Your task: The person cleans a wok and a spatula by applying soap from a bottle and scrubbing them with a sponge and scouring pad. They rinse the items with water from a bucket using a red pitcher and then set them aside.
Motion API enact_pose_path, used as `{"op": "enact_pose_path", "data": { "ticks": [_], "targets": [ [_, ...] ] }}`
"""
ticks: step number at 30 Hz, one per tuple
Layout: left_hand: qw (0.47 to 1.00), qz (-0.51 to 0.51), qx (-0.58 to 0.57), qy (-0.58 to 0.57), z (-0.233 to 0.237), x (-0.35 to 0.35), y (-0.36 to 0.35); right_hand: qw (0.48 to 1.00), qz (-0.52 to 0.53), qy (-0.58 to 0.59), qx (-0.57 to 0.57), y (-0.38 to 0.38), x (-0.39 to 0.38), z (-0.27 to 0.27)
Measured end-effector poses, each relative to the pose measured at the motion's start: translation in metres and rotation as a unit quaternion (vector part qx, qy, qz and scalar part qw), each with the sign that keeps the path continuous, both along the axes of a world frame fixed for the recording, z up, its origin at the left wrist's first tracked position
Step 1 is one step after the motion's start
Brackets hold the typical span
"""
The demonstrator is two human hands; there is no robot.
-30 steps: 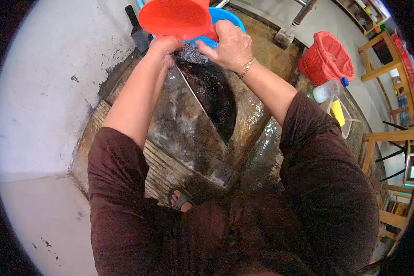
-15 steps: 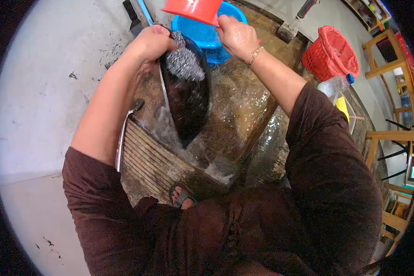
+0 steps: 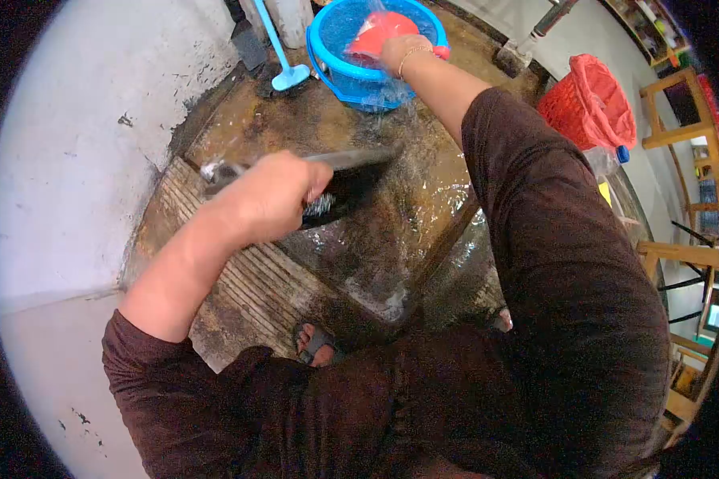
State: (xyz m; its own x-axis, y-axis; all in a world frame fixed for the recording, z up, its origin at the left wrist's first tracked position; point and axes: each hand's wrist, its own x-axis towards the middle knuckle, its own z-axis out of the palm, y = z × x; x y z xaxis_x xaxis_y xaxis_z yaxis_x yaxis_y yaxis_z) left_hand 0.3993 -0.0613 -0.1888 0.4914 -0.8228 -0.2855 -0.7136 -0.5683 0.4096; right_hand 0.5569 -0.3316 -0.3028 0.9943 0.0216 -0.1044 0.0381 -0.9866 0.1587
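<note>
My left hand (image 3: 276,195) is closed on a dark wok (image 3: 355,188), which is tilted low over the wet floor. Under my fingers shows a piece of silvery mesh scrubber (image 3: 319,205), partly hidden. The wok's edge is smeared by motion. My right hand (image 3: 405,54) grips a red water dipper (image 3: 383,30), held inside the blue bucket (image 3: 363,86). Water splashes around the dipper and runs down the bucket's near side.
A light-blue brush or squeegee (image 3: 290,77) leans by the wall (image 3: 80,176) beside a dark-bristled tool (image 3: 248,46). Ridged concrete (image 3: 256,287) lies before my sandalled foot (image 3: 315,345). A red basket (image 3: 571,108) with a liner, a clear bottle (image 3: 603,162) and wooden furniture (image 3: 679,254) stand at right.
My right hand has lowered the dipper from above into the bucket. My left hand has come down and nearer with the wok, turning it from upright to a flatter tilt.
</note>
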Motion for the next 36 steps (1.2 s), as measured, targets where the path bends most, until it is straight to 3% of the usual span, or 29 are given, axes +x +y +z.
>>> {"op": "enact_pose_path", "data": {
  "ticks": [2,5,9,15,16,19,22,26,29,30,33,34,36],
  "targets": [
    [0.998,-0.052,-0.009,-0.016,-0.012,-0.008,0.005,0.998,0.034,0.048,0.034,-0.011,0.021,-0.008],
    [0.993,-0.095,-0.043,-0.05,-0.019,-0.017,0.011,0.954,-0.073,0.093,0.275,-0.007,-0.013,0.033],
    [0.986,-0.112,-0.106,-0.06,-0.043,-0.038,0.02,0.784,-0.235,0.154,0.553,-0.05,-0.016,-0.003],
    [0.987,-0.161,-0.003,-0.021,-0.098,-0.084,0.03,0.576,-0.256,0.048,0.775,-0.014,-0.088,0.007],
    [0.985,-0.172,-0.023,0.004,-0.106,-0.087,0.03,0.567,-0.218,0.056,0.793,-0.009,-0.093,0.013],
    [0.988,-0.149,-0.037,0.005,-0.116,-0.093,0.023,0.602,-0.144,0.002,0.785,0.005,-0.107,0.027],
    [0.989,-0.136,-0.054,-0.02,-0.131,-0.081,0.015,0.59,-0.139,0.046,0.794,0.018,-0.117,0.039],
    [0.993,-0.112,-0.014,0.023,-0.156,-0.074,-0.007,0.62,-0.156,0.036,0.768,0.039,-0.141,0.039],
    [0.977,-0.1,-0.174,-0.075,-0.182,-0.094,-0.019,0.63,-0.165,0.049,0.758,0.049,-0.163,0.03],
    [0.979,-0.058,-0.195,0.021,-0.178,-0.1,-0.023,0.657,-0.158,0.055,0.735,0.05,-0.169,0.026],
    [0.939,0.0,-0.319,0.129,-0.18,-0.103,-0.037,0.681,-0.166,0.067,0.71,0.051,-0.189,0.021],
    [0.954,0.096,-0.198,0.203,-0.168,-0.1,-0.037,0.696,-0.166,0.057,0.696,0.05,-0.193,0.015],
    [0.935,0.176,-0.2,0.235,-0.181,-0.076,-0.031,0.749,-0.154,0.031,0.644,0.043,-0.199,-0.012]
  ]
}}
